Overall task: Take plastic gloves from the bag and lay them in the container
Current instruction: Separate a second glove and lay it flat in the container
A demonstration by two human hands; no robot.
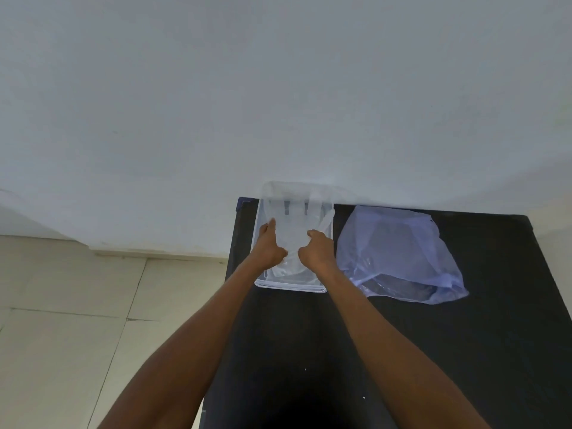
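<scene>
A clear plastic container [291, 287] stands at the far left of the black table. A see-through plastic glove [294, 221] lies spread inside it, fingers pointing toward the wall. My left hand [269, 247] and my right hand [317, 249] are both inside the container, pressing on the glove's lower part with fingers curled. To the right of the container lies a bluish translucent bag [399, 255], crumpled, with more clear plastic showing inside it.
The black table [464, 351] stands against a white wall [278, 88]. Its left edge drops to a pale tiled floor [77, 320]. The bag lies close beside the container's right wall.
</scene>
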